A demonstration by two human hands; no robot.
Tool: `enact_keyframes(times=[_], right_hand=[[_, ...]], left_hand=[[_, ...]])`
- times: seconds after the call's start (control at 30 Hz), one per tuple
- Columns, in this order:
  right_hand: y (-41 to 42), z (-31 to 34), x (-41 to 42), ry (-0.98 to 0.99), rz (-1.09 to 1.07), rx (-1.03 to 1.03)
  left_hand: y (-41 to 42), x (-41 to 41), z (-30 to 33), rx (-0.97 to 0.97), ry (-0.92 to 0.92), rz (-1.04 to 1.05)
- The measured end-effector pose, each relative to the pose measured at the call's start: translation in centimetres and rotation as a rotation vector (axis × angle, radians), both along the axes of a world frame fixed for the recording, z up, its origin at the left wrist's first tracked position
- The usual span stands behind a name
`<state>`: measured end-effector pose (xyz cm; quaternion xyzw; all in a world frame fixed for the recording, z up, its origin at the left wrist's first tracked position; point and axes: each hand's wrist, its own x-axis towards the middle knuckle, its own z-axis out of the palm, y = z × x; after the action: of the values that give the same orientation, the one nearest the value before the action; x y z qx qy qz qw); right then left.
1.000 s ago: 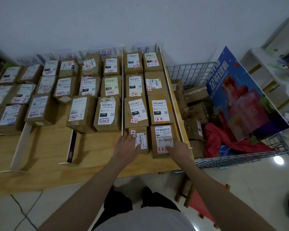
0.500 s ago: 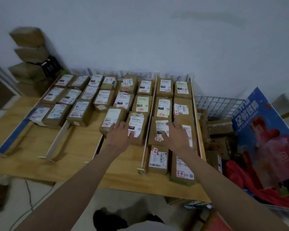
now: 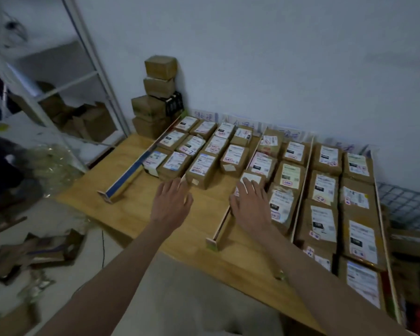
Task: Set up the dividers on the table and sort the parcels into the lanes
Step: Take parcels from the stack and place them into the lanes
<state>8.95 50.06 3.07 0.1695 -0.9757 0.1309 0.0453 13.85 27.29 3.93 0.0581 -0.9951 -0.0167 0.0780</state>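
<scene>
**Parcels nearly all in their lanes, both hands out over the near ends**

Far left of the frame there's a metal shelving rack [image 3: 90, 69] and some flattened cardboard scraps [image 3: 34, 253] on the floor, nothing to do with the job. A stack of plain brown boxes [image 3: 155, 95] sits at the wall in the upper middle, at the table's back corner.

On the wooden table [image 3: 136, 207] the blue-edged divider [image 3: 129, 175] marks the leftmost lane. The lanes all run from the near edge up toward the wall, so their long axis points away from the person.

The left hand [image 3: 171, 204] hovers palm down, fingers spread and holding nothing, above bare wood. The closest parcel to it is the labelled box [image 3: 201, 169] just beyond its fingertips, up-frame and slightly right.

The right hand [image 3: 251, 204] is also splayed and not gripping. Its fingers lie over the small white-labelled parcel [image 3: 250, 178] at the near end of the next lane, with the wooden divider [image 3: 222, 224] under its left edge. Can't tell if it's actually pressing down.

Right of that, two more lanes are packed with parcels [image 3: 325, 190] almost to the near edge. Looks to me like the sorting's mostly done, and the next move is probably squaring a row up toward the wall, the right hand being better placed.
</scene>
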Motion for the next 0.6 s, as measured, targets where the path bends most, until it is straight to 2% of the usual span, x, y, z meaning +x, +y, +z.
enact_keyframes(times=[0.27, 0.6], right_hand=[[-13.0, -0.3, 1.9, 0.06, 0.039, 0.087], [-25.2, -0.6, -1.1, 0.124, 0.057, 0.036]], left_hand=[[-10.9, 3.4, -0.2, 0.029, -0.026, 0.062], [-21.9, 1.5, -0.6, 0.034, 0.062, 0.107]])
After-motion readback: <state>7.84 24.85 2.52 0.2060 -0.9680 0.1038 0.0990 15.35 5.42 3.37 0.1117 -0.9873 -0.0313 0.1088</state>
